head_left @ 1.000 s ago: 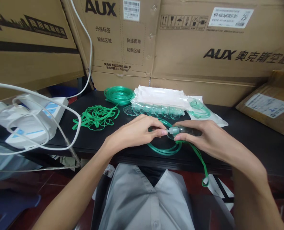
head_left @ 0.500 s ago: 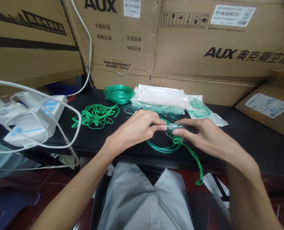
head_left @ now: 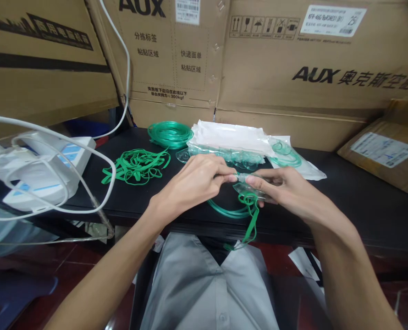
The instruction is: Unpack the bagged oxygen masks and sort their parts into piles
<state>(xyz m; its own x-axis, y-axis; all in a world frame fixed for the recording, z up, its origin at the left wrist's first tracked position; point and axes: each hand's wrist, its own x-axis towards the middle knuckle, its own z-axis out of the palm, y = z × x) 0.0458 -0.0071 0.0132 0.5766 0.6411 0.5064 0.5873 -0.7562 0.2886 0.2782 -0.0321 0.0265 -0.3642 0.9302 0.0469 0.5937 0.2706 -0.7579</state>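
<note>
My left hand (head_left: 193, 183) pinches the end of a green tube (head_left: 224, 211) against the port of a clear oxygen mask (head_left: 250, 187). My right hand (head_left: 286, 190) grips that mask just above the black table (head_left: 344, 197). The tube loops on the table beneath both hands. A green elastic strap (head_left: 250, 227) hangs from the mask down over the table's front edge.
A pile of green straps (head_left: 137, 166), a coil of green tubing (head_left: 170, 133), and bagged masks (head_left: 238, 146) lie behind my hands. A white device (head_left: 42, 172) with white cables sits at the left. Cardboard boxes (head_left: 293, 59) wall the back; a parcel (head_left: 386, 151) is at the right.
The hanging strap has swung left and lifted, from right of my right wrist to under the mask. Both hands have drawn slightly up and closer together.
</note>
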